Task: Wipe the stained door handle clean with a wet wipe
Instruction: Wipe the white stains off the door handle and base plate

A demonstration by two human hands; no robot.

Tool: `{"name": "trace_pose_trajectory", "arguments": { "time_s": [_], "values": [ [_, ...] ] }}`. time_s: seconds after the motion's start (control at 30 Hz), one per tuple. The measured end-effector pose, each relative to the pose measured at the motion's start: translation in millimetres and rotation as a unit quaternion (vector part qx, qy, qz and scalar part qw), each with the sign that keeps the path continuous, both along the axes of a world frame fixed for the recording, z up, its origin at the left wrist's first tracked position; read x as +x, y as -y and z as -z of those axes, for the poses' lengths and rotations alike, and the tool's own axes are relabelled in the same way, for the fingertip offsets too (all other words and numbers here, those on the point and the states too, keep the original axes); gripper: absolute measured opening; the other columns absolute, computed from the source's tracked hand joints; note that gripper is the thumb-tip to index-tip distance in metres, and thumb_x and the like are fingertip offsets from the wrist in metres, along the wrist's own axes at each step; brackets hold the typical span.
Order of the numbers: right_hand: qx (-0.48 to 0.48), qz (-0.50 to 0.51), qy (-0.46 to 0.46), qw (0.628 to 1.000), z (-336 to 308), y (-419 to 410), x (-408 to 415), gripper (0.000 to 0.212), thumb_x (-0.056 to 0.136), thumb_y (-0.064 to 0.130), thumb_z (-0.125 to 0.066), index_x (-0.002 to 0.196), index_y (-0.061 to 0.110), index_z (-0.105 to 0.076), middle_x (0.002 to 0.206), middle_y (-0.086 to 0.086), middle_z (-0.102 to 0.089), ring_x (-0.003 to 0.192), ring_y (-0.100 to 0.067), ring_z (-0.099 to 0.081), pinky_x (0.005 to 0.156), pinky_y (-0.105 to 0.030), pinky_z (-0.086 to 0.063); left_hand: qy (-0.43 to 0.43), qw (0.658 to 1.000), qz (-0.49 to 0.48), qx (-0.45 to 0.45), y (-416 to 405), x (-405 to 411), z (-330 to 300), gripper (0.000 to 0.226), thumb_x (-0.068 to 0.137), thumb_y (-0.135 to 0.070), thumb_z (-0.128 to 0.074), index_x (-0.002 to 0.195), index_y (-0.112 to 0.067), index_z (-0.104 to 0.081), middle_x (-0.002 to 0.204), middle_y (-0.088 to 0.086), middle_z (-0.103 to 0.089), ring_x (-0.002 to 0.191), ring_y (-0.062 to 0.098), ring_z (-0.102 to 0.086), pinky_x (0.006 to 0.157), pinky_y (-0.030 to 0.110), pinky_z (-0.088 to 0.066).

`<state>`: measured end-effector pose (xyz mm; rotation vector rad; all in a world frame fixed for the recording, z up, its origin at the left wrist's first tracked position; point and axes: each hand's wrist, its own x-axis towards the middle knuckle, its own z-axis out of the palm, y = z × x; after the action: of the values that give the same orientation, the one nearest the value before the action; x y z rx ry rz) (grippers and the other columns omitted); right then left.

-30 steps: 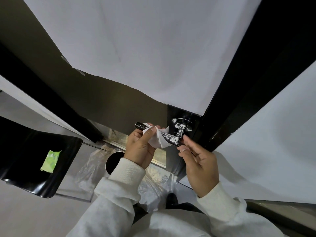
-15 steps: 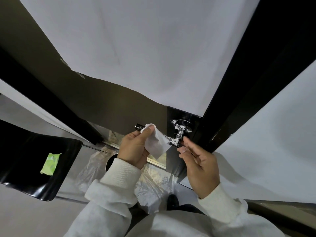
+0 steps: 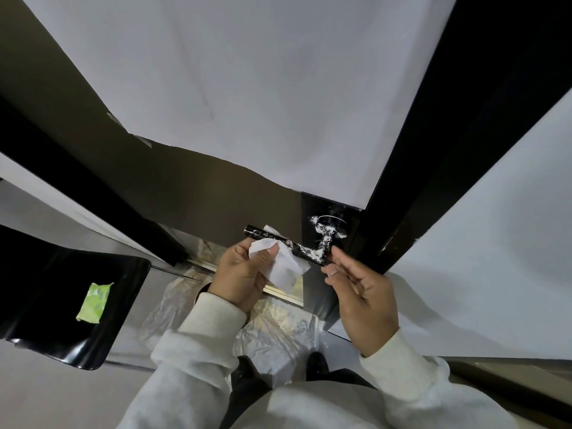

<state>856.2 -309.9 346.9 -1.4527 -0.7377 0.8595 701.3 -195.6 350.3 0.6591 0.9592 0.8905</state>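
The door handle [image 3: 297, 247] is mostly still white-stained — little is cleaned. The left hand [image 3: 240, 280] pinches the wet wipe [image 3: 283, 267] just below it; the right hand [image 3: 360, 292], fingers loosely spread, holds nothing.

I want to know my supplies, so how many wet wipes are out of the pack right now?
1: a white wet wipe pinched in the left hand, draped over the black, white-stained door handle. More may be inside the green wipe packet on the black chair.

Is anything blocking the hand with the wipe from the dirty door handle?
No, nothing visible does. The left hand holds the wet wipe right against the door handle. The right hand only steadies its bend.
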Motion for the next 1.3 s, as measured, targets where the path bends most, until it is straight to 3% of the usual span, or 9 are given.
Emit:
{"name": "trace_pose_trajectory", "arguments": {
  "time_s": [0.1,0.2,0.4,0.5,0.67,0.87,1.0,1.13,1.3],
  "values": [
    [0.002,0.003,-0.001,1.0,-1,0,-1,0.038,0.093,0.01,-0.067,0.126,0.028,-0.062,0.1,0.022,-0.077,0.101,-0.008,-0.073,0.09,-0.021,-0.057,0.016,1.0,-0.007,-0.008,2,9,0,0.017,0.081,-0.01,-0.073,0.092,0.001,-0.068,0.081,0.013,-0.074,0.071,0.022,-0.072,0.069,0.033,-0.06],
    [0.005,0.01,0.002,1.0,-2,0,-2,0.038,0.093,0.009,-0.067,0.126,0.027,-0.063,0.099,0.013,-0.078,0.098,-0.008,-0.074,0.088,-0.02,-0.057,-0.046,0.998,-0.033,-0.018,0,21,-5,0.016,0.085,-0.008,-0.075,0.091,0.005,-0.068,0.082,0.017,-0.074,0.071,0.027,-0.071,0.071,0.038,-0.06],
    [-0.001,0.012,-0.003,1.0,-4,0,-2,0.037,0.093,0.009,-0.067,0.126,0.026,-0.063,0.099,0.013,-0.077,0.096,-0.008,-0.074,0.09,-0.021,-0.057,-0.025,0.999,0.018,0.026,1,3,6,0.043,0.065,-0.005,-0.081,0.1,0.007,-0.06,0.081,0.018,-0.063,0.07,0.025,-0.064,0.065,0.031,-0.06],
    [-0.002,0.016,0.001,1.0,-2,0,-2,0.037,0.093,0.008,-0.066,0.127,0.025,-0.063,0.097,0.015,-0.078,0.097,-0.007,-0.074,0.091,-0.022,-0.057,-0.007,1.0,0.009,0.013,-2,3,12,0.027,0.074,-0.005,-0.081,0.089,0.006,-0.061,0.077,0.017,-0.07,0.066,0.023,-0.07,0.065,0.031,-0.061],
    [-0.004,0.02,0.003,1.0,-1,0,-3,0.037,0.093,0.008,-0.066,0.129,0.016,-0.065,0.099,0.015,-0.078,0.099,-0.007,-0.074,0.094,-0.027,-0.057,0.065,0.998,-0.016,-0.019,3,15,6,0.021,0.084,-0.019,-0.067,0.094,-0.001,-0.068,0.087,0.013,-0.075,0.078,0.021,-0.073,0.074,0.033,-0.061],
    [-0.015,0.021,0.015,1.0,-1,2,-3,0.036,0.093,0.012,-0.066,0.128,0.018,-0.065,0.103,0.008,-0.079,0.099,-0.009,-0.074,0.094,-0.031,-0.058,0.024,1.0,0.014,0.014,2,2,18,0.006,0.081,-0.002,-0.074,0.081,-0.008,-0.076,0.08,0.011,-0.075,0.071,0.02,-0.073,0.069,0.031,-0.061],
    [-0.025,0.013,0.018,0.999,-1,7,2,0.036,0.093,0.013,-0.066,0.13,0.015,-0.066,0.114,0.0,-0.076,0.104,-0.01,-0.073,0.095,-0.034,-0.058,0.01,0.999,-0.032,-0.026,-2,3,7,0.023,0.082,-0.026,-0.069,0.088,-0.005,-0.075,0.09,0.014,-0.076,0.078,0.025,-0.073,0.08,0.04,-0.061],
    [-0.034,-0.004,0.017,0.999,1,6,6,0.036,0.093,0.011,-0.067,0.129,0.016,-0.065,0.111,0.004,-0.077,0.104,-0.009,-0.073,0.096,-0.034,-0.058,-0.089,0.992,-0.09,-0.018,-6,23,-8,0.014,0.08,-0.013,-0.079,0.083,-0.003,-0.07,0.075,0.013,-0.073,0.063,0.025,-0.07,0.062,0.035,-0.059],
    [-0.04,0.002,0.005,0.999,-3,5,1,0.036,0.092,0.021,-0.068,0.128,0.02,-0.067,0.111,0.001,-0.077,0.104,-0.011,-0.073,0.098,-0.041,-0.057,-0.005,0.998,-0.049,-0.025,4,11,-9,0.029,0.076,-0.012,-0.072,0.1,0.005,-0.071,0.092,0.016,-0.076,0.081,0.026,-0.073,0.082,0.041,-0.061]
  ]
}}
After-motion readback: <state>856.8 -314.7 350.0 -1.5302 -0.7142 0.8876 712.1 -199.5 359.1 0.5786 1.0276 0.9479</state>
